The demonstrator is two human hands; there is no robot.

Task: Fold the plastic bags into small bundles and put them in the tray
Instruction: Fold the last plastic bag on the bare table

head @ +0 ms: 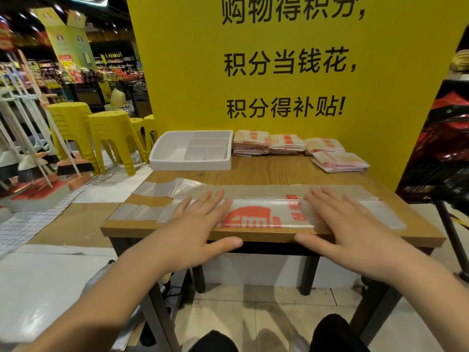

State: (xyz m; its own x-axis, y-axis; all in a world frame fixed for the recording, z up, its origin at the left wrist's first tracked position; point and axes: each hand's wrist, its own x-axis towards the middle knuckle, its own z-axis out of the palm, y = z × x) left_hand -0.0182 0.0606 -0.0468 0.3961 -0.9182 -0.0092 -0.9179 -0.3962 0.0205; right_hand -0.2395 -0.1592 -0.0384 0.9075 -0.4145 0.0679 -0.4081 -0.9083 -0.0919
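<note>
Both hands lie flat, fingers straight and spread, on a long translucent plastic bag with red-orange print [256, 214] stretched along the near edge of the brown wooden table [276, 171]. Left hand [195, 224] presses the bag left of the printed logo, its thumb hanging over the table's front edge; right hand [347, 224] presses it right of the logo, thumb likewise at the edge. The bag's handle end reaches toward the near left corner, and its other end lies toward the near right corner. At the far left corner sits a white rectangular plastic tray with dividers [190, 163]. Along the far edge, just right of the tray, lie stacks of folded white bags with red print [276, 143], against a tall yellow board with black characters [286, 64]. Yellow plastic stools [111, 133] stand beyond the table's left side.
</note>
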